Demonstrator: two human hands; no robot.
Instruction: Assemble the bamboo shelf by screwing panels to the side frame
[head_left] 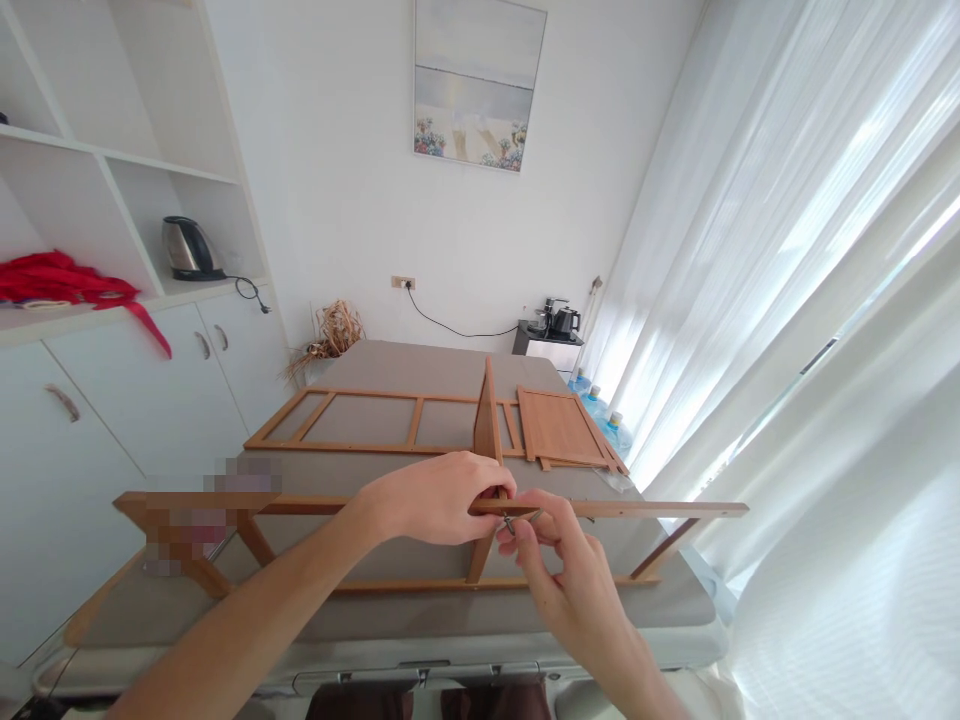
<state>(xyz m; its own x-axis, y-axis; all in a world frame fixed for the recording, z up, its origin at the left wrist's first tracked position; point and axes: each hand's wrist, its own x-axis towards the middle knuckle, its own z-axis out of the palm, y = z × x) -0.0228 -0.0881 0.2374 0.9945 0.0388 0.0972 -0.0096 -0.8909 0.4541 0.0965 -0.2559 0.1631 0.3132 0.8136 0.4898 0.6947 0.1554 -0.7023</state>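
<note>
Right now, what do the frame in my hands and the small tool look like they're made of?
The frame looks like light wood or bamboo: warm tan, matte, faint grain. The small tool pinched in the right hand looks like metal, thin and grey, though too small to be sure. The left hand grips the rail.

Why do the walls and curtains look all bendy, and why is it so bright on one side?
Head view: the wide lens bends the white sheer curtains and white shelf unit outward; daylight through the curtains washes out the right side; a blocky blurred patch hides part of the long wooden frame, which the left hand and right hand hold in sharp focus.
</note>
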